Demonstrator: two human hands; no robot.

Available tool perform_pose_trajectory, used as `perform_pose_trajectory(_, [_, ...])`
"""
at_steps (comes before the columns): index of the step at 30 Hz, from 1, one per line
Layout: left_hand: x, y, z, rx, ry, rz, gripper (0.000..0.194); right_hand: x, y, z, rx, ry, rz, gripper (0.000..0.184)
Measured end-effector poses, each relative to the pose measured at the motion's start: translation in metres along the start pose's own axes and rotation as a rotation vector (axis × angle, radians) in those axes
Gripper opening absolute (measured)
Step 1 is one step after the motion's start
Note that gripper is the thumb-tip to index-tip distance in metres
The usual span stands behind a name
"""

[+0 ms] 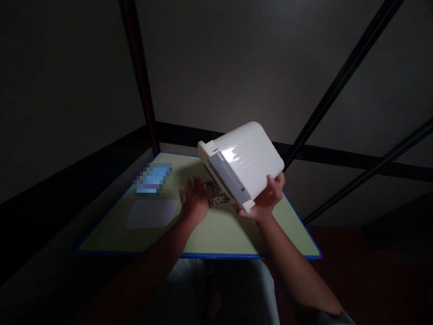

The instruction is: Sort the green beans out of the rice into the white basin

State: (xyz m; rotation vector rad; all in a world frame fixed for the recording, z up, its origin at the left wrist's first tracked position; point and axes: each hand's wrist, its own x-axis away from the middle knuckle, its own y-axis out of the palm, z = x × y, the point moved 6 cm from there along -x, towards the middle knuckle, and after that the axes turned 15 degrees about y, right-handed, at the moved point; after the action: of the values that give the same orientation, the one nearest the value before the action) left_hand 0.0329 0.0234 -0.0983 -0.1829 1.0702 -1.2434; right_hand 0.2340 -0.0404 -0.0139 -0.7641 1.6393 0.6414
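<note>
A white plastic box-like object (252, 153) with rounded corners and a grey strip along one edge is tilted above the table. My right hand (265, 203) grips its lower right corner, with the thumb on the white face. Under its lower edge lies a heap of small dark bits (218, 194), too small to name and partly hidden by the object. My left hand (196, 201) rests at the left side of the heap, fingers apart, touching or nearly touching it. Nothing shows in that hand.
The pale green table (216, 239) has a blue edge. On its left are a white sheet of paper (152, 214) and a blurred-out blue rectangle (154, 178). Dark-framed wall panels (216, 67) stand behind the table. My legs (260, 284) are under its front edge.
</note>
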Motion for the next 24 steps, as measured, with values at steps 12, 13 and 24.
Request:
perform_pose_trajectory(12, [-0.038, 0.012, 0.01, 0.511, -0.07, 0.177, 0.041, 0.008, -0.018, 0.022, -0.048, 0.275, 0.178, 0.103])
perform_pose_trajectory(13, [-0.04, 0.016, 0.007, 0.547, -0.094, 0.177, 0.041, 0.008, -0.018, 0.023, -0.062, 0.288, 0.182, 0.101])
perform_pose_trajectory(24, [-0.054, 0.048, -0.004, 0.984, -0.299, 0.16, 0.042, 0.013, -0.024, 0.046, -0.217, 0.586, 0.319, 0.093])
